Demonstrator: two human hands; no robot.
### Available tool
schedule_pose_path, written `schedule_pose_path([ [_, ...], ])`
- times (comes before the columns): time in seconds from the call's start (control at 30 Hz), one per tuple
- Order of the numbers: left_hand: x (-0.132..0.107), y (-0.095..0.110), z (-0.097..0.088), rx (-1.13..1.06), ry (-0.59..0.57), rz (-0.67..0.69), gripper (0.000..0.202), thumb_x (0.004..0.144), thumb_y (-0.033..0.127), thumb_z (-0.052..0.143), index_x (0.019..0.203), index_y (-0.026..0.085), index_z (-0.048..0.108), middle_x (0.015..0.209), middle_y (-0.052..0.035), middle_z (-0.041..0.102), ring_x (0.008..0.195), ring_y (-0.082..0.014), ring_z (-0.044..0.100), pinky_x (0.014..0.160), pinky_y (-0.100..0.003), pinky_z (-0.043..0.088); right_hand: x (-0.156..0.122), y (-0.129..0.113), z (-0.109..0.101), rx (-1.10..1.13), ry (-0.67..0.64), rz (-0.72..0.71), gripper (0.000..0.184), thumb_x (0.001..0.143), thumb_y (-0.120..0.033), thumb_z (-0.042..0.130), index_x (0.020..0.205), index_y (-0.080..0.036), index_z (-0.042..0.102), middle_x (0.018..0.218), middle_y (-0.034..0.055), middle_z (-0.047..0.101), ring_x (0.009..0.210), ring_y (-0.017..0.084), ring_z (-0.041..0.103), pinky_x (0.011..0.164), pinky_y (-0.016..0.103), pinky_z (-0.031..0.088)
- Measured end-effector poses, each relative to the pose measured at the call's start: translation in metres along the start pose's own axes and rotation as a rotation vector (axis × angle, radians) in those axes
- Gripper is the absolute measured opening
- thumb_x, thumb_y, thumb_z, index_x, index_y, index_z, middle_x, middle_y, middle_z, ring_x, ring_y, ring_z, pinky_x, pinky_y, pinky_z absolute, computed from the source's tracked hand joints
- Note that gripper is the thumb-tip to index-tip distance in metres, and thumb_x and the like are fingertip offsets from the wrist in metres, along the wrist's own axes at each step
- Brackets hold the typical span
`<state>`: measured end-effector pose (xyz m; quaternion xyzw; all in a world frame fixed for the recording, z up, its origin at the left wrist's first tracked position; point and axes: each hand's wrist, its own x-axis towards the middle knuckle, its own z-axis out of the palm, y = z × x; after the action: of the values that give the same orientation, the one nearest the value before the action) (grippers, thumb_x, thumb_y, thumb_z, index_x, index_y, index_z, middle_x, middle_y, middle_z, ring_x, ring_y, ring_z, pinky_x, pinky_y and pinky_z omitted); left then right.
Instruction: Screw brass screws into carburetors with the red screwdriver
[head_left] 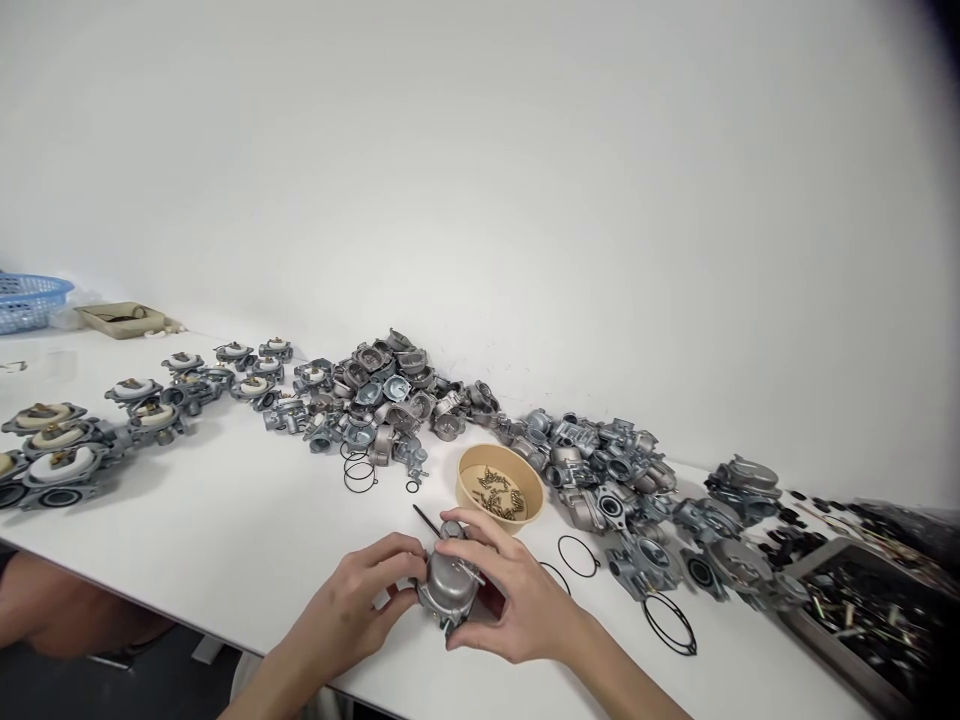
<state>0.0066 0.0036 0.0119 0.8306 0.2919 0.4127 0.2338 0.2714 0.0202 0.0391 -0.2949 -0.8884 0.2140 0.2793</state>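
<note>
Near the table's front edge, a grey metal carburetor (450, 588) sits between my two hands with its rounded bowl facing up. My left hand (367, 592) grips its left side with thumb and fingers. Around its right side curves my right hand (514, 588), fingers over the top and thumb low at the front. A thin dark rod (426, 519) sticks out behind the carburetor; its other end is hidden. Just beyond my right hand stands a yellow bowl (471, 462) with small brass-coloured screws (499, 495) in it. Black rubber gasket rings (578, 557) lie to the right.
Carburetor bodies with white floats (64, 463) stand at left. Loose metal float bowls (394, 388) are heaped mid-table, more carburetors (600, 465) at right. A metal tray of small parts (817, 640) is far right; a blue basket (34, 290) far left. Another person's limb (56, 605) shows lower left.
</note>
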Motion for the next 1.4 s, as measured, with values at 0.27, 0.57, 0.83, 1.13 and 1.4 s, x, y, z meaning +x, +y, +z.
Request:
schedule_pose_path([
  [0.27,-0.001,-0.006,0.0,0.037,-0.016,0.11,0.022,0.104,0.006,0.057,0.11,0.026,0.065,0.113,-0.0087,0.074,0.092,-0.019,0.076,0.081,-0.027,0.06,0.0,0.0,-0.027,0.203,0.008,-0.013,0.062,0.097,-0.055,0.067,0.149,-0.023,0.059,0.136,0.0204,0.067,0.141,0.04,0.055,0.11,0.055,0.049],
  [0.57,0.001,-0.005,-0.004,0.073,0.001,0.108,0.025,0.103,0.006,0.059,0.114,0.028,0.066,0.113,-0.008,0.08,0.099,-0.0208,0.078,0.086,-0.029,0.061,-0.004,0.016,-0.018,0.606,-0.001,0.295,0.027,0.096,-0.035,0.076,0.112,-0.022,0.057,0.069,-0.0029,0.069,0.059,0.015,0.067,0.06,0.025,0.051],
  [0.83,0.004,-0.002,-0.007,0.052,0.039,0.034,0.035,0.106,0.006,0.051,0.125,0.03,0.068,0.119,-0.0071,0.081,0.11,-0.0203,0.079,0.094,-0.03,0.063,-0.002,0.015,-0.026,0.571,-0.098,0.317,0.049,0.088,-0.041,0.085,0.129,-0.021,0.067,0.077,-0.0004,0.07,0.056,0.016,0.067,0.055,0.027,0.055],
  [1.13,-0.006,0.015,0.002,-0.112,0.026,-0.184,0.067,0.088,0.022,0.084,0.145,0.046,0.059,0.144,0.0006,0.07,0.124,-0.026,0.072,0.094,-0.031,0.068,0.004,0.012,-0.024,0.415,0.019,0.205,0.06,0.064,-0.042,0.102,0.113,-0.023,0.074,0.113,0.007,0.06,0.084,0.018,0.062,0.071,0.03,0.055],
  [1.4,0.004,0.027,0.019,-0.395,0.073,-0.39,0.046,0.087,0.015,0.081,0.127,0.034,0.07,0.131,-0.0027,0.072,0.113,-0.0249,0.072,0.089,-0.032,0.066,0.001,0.008,-0.021,0.466,-0.031,0.225,0.053,0.075,-0.034,0.094,0.123,-0.022,0.073,0.101,0.0046,0.069,0.085,0.019,0.063,0.082,0.034,0.055],
])
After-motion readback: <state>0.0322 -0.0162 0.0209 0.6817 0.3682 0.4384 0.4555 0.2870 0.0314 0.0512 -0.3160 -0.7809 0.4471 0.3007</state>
